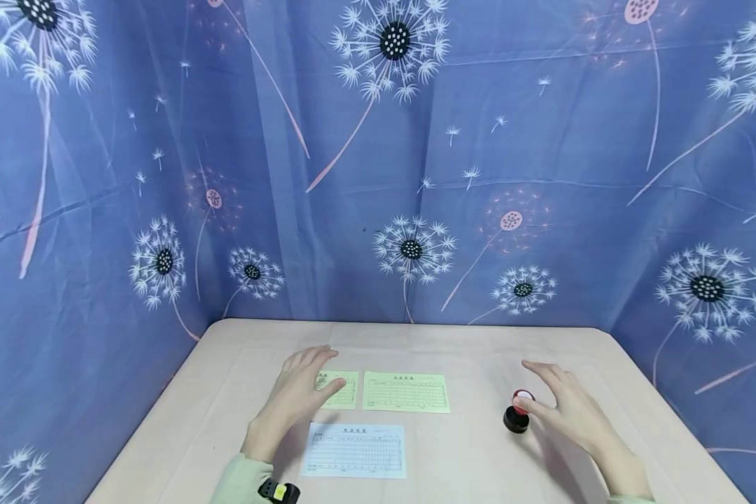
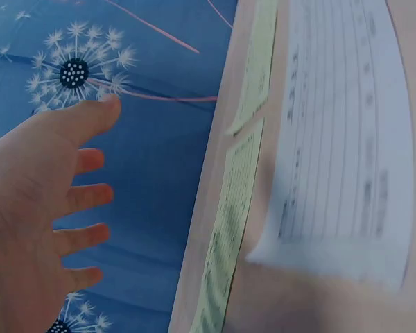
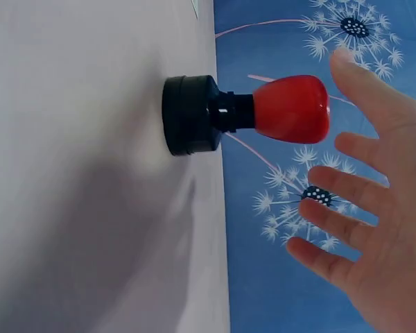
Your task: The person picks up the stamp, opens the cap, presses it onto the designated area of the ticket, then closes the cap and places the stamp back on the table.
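Note:
Over the left part of the table, my left hand (image 1: 299,388) hovers with spread, relaxed fingers and holds nothing. It partly covers a green printed slip (image 1: 348,390); a second green slip (image 1: 407,391) lies to the right of that one. Closer to me is a white-blue printed form (image 1: 355,451), also large in the left wrist view. My right hand (image 1: 565,409) is held beside a stamp (image 3: 291,109) with a red knob and a round black base (image 3: 192,115). The stamp stands upright on the table. In the right wrist view, the fingers are loosely spread, apart from the knob.
A pale cloth-covered table (image 1: 466,458) spans the workspace. Blue curtains (image 1: 353,210) with dandelion prints rise behind it and along both sides. A dark band with a yellow-marked piece (image 1: 280,491) sits at my left wrist.

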Available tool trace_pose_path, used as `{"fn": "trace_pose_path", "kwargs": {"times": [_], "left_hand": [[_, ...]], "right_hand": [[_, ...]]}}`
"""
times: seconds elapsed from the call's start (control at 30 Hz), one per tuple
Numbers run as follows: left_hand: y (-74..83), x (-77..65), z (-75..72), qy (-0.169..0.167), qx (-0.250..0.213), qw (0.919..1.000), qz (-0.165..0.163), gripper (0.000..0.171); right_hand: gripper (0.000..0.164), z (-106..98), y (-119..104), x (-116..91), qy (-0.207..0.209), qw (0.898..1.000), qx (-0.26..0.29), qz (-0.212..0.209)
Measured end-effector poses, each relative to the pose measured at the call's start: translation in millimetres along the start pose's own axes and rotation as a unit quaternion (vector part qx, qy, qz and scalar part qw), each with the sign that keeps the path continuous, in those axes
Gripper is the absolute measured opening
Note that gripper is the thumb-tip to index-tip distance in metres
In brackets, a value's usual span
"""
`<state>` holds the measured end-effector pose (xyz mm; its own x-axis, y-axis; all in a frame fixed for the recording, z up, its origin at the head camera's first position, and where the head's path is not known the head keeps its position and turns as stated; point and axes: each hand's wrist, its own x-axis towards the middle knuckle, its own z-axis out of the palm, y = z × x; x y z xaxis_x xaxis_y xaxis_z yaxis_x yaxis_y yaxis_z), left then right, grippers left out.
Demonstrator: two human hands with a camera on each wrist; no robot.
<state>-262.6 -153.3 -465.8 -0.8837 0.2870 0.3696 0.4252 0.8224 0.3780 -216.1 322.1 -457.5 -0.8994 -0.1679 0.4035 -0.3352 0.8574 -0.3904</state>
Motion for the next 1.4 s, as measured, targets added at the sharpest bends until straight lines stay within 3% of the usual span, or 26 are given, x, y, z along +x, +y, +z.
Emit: {"fn": "trace_pose_path", "kwargs": {"times": [0.2,0.5,0.9,1.17,1.4], "left_hand": [[10.3,2.9,9.5,0.010,-0.024,0.9996,0.006,0.046],[22.3,4.1,21.0,-0.011,-0.090,0.9958,-0.016,0.041],[28.5,5.4,30.7,-0.015,-0.145,0.9892,-0.020,0.035],[33.1,3.9,38.2,-0.033,-0.150,0.9881,-0.011,0.034],[32.2,3.7,38.2,-0.044,-0.159,0.9863,-0.012,0.034]], "right_hand": [[0.061,7.0,-0.5,-2.1,-0.002,1.000,0.013,0.001],[0.055,12.0,-0.7,-2.9,-0.009,1.000,0.011,0.017],[0.040,10.4,5.3,-5.9,-0.030,0.997,0.070,0.001],[0.039,8.9,6.0,-4.3,-0.030,0.997,0.072,0.020],[0.036,15.2,-0.1,2.4,-0.010,0.995,0.094,-0.002]]}}
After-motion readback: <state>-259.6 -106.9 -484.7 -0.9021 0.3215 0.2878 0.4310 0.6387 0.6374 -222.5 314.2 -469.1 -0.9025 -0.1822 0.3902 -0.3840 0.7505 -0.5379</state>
